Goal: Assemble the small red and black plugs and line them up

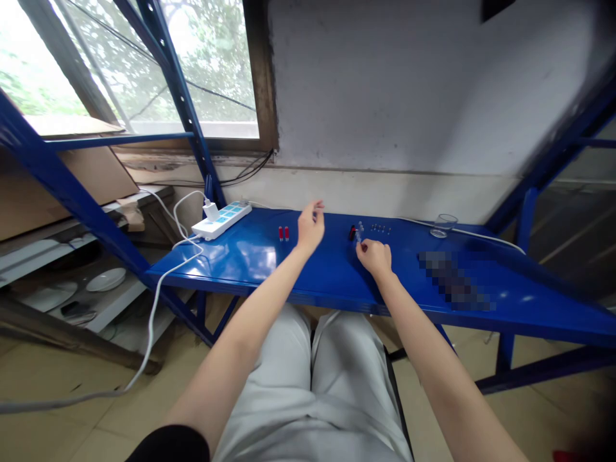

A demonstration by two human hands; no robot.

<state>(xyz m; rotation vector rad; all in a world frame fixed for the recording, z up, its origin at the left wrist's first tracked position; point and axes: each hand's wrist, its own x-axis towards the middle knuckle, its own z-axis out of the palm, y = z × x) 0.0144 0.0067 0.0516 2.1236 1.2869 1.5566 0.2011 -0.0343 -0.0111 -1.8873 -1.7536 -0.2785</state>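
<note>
My left hand [310, 226] hovers over the blue metal shelf [250, 256], fingers curled with the thumb and forefinger close together; nothing shows between them. Two small red pieces [283, 233] stand just to its left. My right hand [374, 255] rests on the shelf, its fingers pinched on a small clear piece [359, 235]. A small black and red part [352, 232] lies just beyond that hand. A row of several tiny dark pieces [380, 228] lies further back.
A white power strip [221, 220] with a white cable sits at the shelf's back left. A glass dish [443, 225] stands at the back right by a thin white wire. Blue rack posts rise at both sides. Plates [106, 280] lie on a low shelf at left.
</note>
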